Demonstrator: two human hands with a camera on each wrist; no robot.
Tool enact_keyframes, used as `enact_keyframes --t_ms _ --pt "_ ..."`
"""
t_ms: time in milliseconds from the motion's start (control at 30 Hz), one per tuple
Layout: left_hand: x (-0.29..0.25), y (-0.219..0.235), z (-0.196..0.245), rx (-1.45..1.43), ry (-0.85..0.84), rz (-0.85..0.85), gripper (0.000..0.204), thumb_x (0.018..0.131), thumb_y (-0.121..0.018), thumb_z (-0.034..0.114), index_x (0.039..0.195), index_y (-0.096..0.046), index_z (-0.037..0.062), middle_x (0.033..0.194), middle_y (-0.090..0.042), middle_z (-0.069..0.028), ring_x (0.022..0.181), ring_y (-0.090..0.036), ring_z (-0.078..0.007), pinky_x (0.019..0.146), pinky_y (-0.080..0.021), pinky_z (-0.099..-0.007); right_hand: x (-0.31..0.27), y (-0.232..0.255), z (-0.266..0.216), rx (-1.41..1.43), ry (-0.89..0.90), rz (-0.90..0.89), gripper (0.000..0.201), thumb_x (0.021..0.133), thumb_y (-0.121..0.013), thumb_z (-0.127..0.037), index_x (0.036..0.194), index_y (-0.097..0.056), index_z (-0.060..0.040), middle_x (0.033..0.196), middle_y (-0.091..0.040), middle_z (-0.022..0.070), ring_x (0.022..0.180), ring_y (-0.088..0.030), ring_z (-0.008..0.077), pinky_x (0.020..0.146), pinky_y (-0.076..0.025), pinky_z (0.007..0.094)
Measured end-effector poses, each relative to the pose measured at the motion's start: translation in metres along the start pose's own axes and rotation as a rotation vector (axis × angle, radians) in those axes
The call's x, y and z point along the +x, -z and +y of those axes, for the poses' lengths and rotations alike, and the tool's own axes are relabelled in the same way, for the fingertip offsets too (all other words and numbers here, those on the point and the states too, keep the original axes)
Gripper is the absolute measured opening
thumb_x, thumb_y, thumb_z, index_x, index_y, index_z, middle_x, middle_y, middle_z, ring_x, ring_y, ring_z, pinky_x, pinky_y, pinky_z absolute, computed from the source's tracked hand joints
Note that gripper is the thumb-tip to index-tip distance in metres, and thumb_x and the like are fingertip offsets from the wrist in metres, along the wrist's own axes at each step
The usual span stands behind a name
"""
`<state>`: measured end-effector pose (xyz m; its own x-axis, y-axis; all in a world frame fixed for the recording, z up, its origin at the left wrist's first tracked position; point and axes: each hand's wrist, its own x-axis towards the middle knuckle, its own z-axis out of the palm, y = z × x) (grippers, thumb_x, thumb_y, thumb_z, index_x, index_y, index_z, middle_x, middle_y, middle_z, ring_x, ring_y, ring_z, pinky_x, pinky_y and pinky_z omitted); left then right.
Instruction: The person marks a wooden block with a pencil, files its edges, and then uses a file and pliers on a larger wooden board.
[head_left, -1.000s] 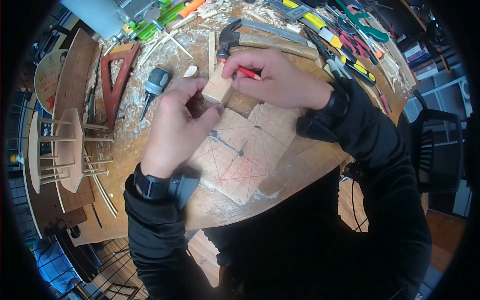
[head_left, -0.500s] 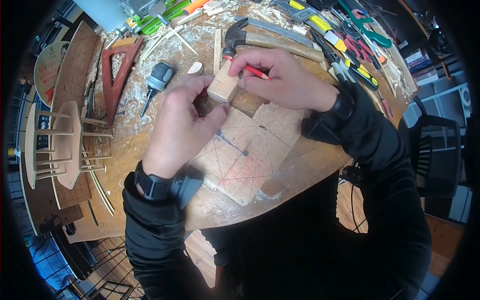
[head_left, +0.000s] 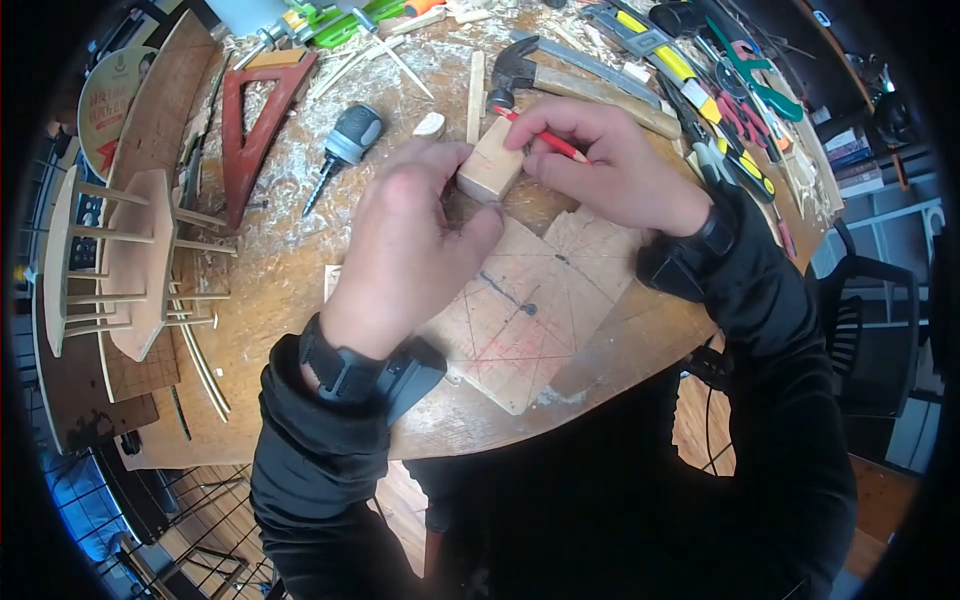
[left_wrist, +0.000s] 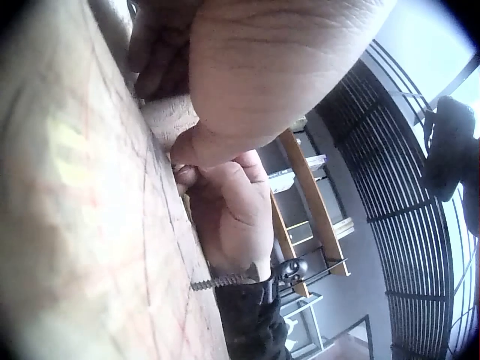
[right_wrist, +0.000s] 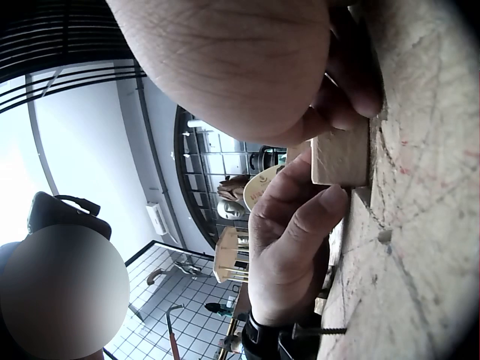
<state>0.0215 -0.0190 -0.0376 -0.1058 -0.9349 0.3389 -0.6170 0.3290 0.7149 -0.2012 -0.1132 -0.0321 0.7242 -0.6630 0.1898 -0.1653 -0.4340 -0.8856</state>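
A small pale wooden block (head_left: 488, 172) lies on the bench just beyond the boards. My left hand (head_left: 400, 225) holds it, thumb at its near end and fingers along its left side. My right hand (head_left: 615, 165) pinches a red pencil (head_left: 563, 146) that slants over the block's far right part, with fingertips touching the block. In the right wrist view the block (right_wrist: 341, 159) shows between both hands. Under my wrists lie thin wooden boards (head_left: 520, 345) with ruled lines radiating over them and a dark screw (right_wrist: 319, 331) standing up.
Past the block lies a claw hammer (head_left: 590, 95). A drill bit with a grey grip (head_left: 345, 150) and a red triangular frame (head_left: 240, 150) lie to the left, near a wooden model with dowels (head_left: 140, 265). Knives and pliers (head_left: 735, 100) crowd the far right, among shavings.
The head view has shifted, so bench and hands appear farther right. Both hands stay at the block, the pencil still in the right one.
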Motion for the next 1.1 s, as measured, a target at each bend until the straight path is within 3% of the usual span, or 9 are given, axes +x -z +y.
enact_keyframes --t_ms 67,167,367,433,600,667,700,767,1100 --pt "0.0003 0.0010 0.0010 0.019 0.009 -0.019 0.038 0.083 -0.079 0.005 0.116 -0.069 -0.0087 0.101 -0.068 -0.0160 0.094 -0.067 -0.0231 0.086 -0.052 -0.0335 0.0003 0.0001 -0.0018 -0.003 -0.015 -0.004 0.016 0.095 -0.066 -0.005 0.110 -0.069 -0.0020 0.095 -0.063 0.0002 0.087 -0.055 0.0068 0.077 -0.048 0.0251" --pt "0.0016 0.0039 0.0057 -0.005 0.078 -0.067 0.039 0.083 -0.079 0.005 0.118 -0.069 -0.0090 0.101 -0.068 -0.0157 0.094 -0.066 -0.0226 0.086 -0.052 -0.0336 0.0000 0.0000 -0.0023 -0.017 0.012 0.011 0.016 0.095 -0.066 -0.005 0.110 -0.069 -0.0020 0.094 -0.063 0.0005 0.086 -0.055 0.0074 0.077 -0.048 0.0253" --pt "0.0020 0.0031 0.0037 0.005 0.035 -0.060 0.043 0.084 -0.079 0.005 0.123 -0.068 -0.0094 0.102 -0.068 -0.0146 0.095 -0.066 -0.0202 0.088 -0.052 -0.0326 0.0008 0.0001 0.0041 -0.082 0.109 0.011 0.016 0.099 -0.066 -0.004 0.115 -0.068 -0.0034 0.089 -0.055 -0.0053 0.079 -0.048 0.0030 0.071 -0.042 0.0206" --pt "0.0006 0.0019 0.0032 0.018 0.023 -0.044 0.044 0.084 -0.080 0.005 0.124 -0.067 -0.0094 0.102 -0.068 -0.0141 0.096 -0.066 -0.0198 0.089 -0.052 -0.0322 0.0003 0.0004 -0.0003 -0.035 0.013 0.004 0.019 0.095 -0.067 -0.008 0.113 -0.069 -0.0016 0.098 -0.068 0.0050 0.090 -0.061 0.0116 0.083 -0.051 0.0282" --pt "0.0005 0.0019 0.0038 0.022 0.035 -0.042 0.046 0.085 -0.081 0.006 0.126 -0.066 -0.0093 0.103 -0.068 -0.0125 0.096 -0.066 -0.0181 0.089 -0.053 -0.0315 0.0007 0.0010 0.0005 -0.071 0.035 0.010 0.020 0.095 -0.067 -0.010 0.113 -0.069 -0.0019 0.097 -0.069 0.0070 0.089 -0.062 0.0132 0.082 -0.052 0.0288" --pt "0.0012 0.0006 0.0041 -0.053 0.065 -0.015 0.042 0.079 -0.079 0.007 0.116 -0.069 -0.0082 0.103 -0.067 -0.0216 0.093 -0.069 -0.0368 0.082 -0.055 -0.0403 0.0011 0.0012 0.0010 -0.084 0.037 0.009 0.020 0.095 -0.067 -0.010 0.113 -0.069 -0.0020 0.097 -0.069 0.0074 0.089 -0.063 0.0137 0.082 -0.052 0.0290" --pt "0.0011 0.0011 0.0038 -0.053 0.065 -0.015 0.042 0.079 -0.079 0.007 0.116 -0.069 -0.0082 0.103 -0.067 -0.0216 0.093 -0.069 -0.0368 0.082 -0.055 -0.0403 0.0012 0.0013 0.0012 -0.090 0.041 0.008 0.020 0.095 -0.067 -0.010 0.113 -0.069 -0.0021 0.097 -0.069 0.0078 0.089 -0.063 0.0141 0.082 -0.052 0.0292" --pt "0.0006 0.0025 0.0029 0.015 0.044 -0.047 0.046 0.084 -0.081 0.006 0.125 -0.066 -0.0097 0.100 -0.069 -0.0119 0.093 -0.066 -0.0166 0.085 -0.053 -0.0309 0.0013 0.0012 0.0012 -0.097 0.046 0.005 0.020 0.095 -0.067 -0.010 0.113 -0.069 -0.0021 0.098 -0.070 0.0081 0.089 -0.063 0.0145 0.082 -0.052 0.0293" --pt "0.0003 0.0027 0.0041 0.038 0.020 -0.032 0.045 0.084 -0.082 0.007 0.123 -0.067 -0.0095 0.100 -0.069 -0.0136 0.093 -0.066 -0.0188 0.086 -0.053 -0.0324 0.0009 0.0007 0.0026 -0.095 0.059 0.011 0.020 0.095 -0.067 -0.010 0.114 -0.069 -0.0023 0.100 -0.070 0.0080 0.090 -0.064 0.0148 0.083 -0.052 0.0292"
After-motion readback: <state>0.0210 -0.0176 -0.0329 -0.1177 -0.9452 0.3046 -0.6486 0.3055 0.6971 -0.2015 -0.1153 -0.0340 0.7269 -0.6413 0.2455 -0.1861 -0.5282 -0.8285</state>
